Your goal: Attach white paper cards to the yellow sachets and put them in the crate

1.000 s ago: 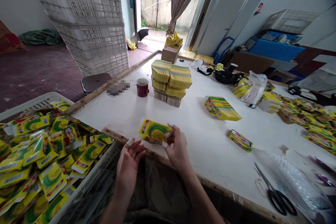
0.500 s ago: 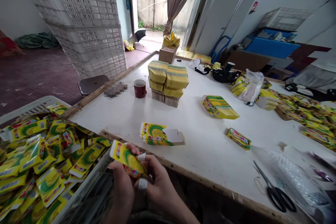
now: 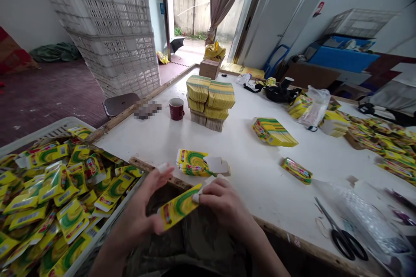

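Both my hands hold one yellow and green packet [image 3: 178, 208] in front of the table's near edge. My left hand [image 3: 143, 207] supports its lower left end with the thumb, its fingers stretched upward. My right hand [image 3: 224, 205] pinches the packet's upper right end with taped fingertips. Just beyond my hands a small stack of flat yellow cartons [image 3: 198, 163] lies on the white table [image 3: 253, 173]. To my left stands a white crate [image 3: 55, 127] filled with several of the same packets [image 3: 55, 194].
A dark red mug [image 3: 176, 108] and a tall pile of bundled yellow cartons [image 3: 210, 100] sit mid-table. More carton bundles [image 3: 274, 132] and loose packets [image 3: 386, 147] lie to the right. Scissors [image 3: 341, 236] rest near the right front edge. Stacked white crates [image 3: 107, 30] stand behind.
My right hand left the carton stack on the table. Both hands closed on a packet by the crate, then turned it to a slanted position nearer the table's edge.
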### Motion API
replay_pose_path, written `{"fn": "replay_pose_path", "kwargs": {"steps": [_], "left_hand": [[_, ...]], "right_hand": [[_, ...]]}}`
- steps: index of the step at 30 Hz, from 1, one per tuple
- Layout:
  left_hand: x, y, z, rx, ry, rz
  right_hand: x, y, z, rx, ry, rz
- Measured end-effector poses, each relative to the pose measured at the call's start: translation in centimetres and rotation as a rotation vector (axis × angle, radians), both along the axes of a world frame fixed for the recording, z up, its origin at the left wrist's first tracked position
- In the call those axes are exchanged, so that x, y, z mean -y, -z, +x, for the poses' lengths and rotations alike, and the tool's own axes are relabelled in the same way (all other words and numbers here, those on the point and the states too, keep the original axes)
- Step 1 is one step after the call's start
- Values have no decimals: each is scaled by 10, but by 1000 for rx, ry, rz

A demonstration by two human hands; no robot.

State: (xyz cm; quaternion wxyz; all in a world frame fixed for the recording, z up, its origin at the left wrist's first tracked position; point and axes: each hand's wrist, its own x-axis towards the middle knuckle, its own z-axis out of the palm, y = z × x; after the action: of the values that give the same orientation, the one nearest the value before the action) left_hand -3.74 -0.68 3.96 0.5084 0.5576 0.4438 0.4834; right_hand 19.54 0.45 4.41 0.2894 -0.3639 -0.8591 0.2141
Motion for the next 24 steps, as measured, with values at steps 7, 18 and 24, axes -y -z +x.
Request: {"fn": "replay_pose_path", "kwargs": {"steps": [7,18,24], "left_hand": [[3,7,42,-384,72,-198],[5,35,51,-435,-255,-109],[12,37,48,-552,-72,287]], "right_hand": [[11,12,-25,-169,174,290],[37,47,-49,-878,439,-292],[-1,16,-24,-906,346,-774]]}}
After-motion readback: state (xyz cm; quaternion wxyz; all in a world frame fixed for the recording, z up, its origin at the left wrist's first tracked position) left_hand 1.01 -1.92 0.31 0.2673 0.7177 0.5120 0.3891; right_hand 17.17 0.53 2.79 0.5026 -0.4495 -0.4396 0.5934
